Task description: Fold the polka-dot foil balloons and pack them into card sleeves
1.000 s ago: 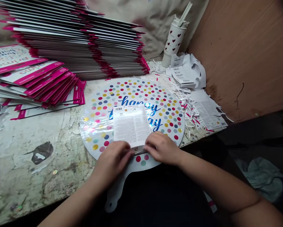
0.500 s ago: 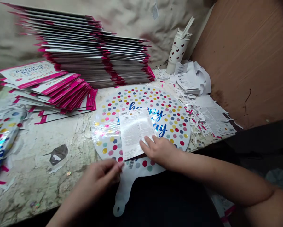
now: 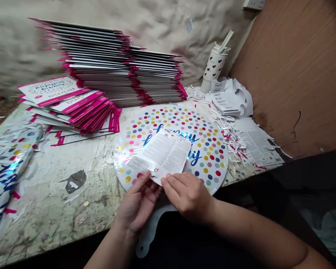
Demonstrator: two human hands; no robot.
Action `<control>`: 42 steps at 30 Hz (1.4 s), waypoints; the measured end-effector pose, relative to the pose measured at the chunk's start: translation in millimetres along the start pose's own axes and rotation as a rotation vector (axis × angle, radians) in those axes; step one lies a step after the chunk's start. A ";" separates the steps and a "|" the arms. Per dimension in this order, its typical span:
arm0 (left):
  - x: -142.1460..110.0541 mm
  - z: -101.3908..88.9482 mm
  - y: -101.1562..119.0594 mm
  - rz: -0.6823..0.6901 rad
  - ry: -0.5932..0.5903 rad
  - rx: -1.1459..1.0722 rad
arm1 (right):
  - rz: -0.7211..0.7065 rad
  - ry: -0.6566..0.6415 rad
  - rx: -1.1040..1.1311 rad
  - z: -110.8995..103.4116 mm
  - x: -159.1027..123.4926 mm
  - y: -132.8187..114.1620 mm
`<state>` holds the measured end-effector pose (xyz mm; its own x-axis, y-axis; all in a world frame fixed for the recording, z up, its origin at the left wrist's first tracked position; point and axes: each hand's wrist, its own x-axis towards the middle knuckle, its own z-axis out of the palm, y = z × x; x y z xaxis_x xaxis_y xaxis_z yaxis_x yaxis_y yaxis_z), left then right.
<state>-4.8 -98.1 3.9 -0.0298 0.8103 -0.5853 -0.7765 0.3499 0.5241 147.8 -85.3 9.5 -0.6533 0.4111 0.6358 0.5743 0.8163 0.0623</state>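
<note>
A printed paper leaflet lies tilted above a round, flat foil balloon with coloured dots and blue lettering. My left hand pinches the leaflet's lower left edge between thumb and fingers. Beside it, my right hand grips the lower right edge, its fingers folded over the paper. Below my hands, the balloon's pale tail hangs over the table edge, with a small hole at its end. Part of the lettering is hidden by the leaflet.
Tall stacks of pink-edged packets stand at the back, with a loose pile in front. Another dotted foil balloon lies at left. At right are a heart-patterned tumbler, label strips, paper scraps and a printed sheet.
My left hand has come up to the leaflet and taken its lower edge. The leaflet has turned clockwise, and my right hand has closed on it. The whole view has shifted slightly.
</note>
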 end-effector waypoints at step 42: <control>63.1 176.3 97.2 1.897 -0.528 1.538 | 1.143 0.782 0.901 -37.2 -19.4 148.8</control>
<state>28.8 70.0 127.0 0.4413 0.4369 0.7838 0.6298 -0.7730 0.0762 264.3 13.0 35.0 0.4307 0.8635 0.2624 -0.0826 0.3273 -0.9413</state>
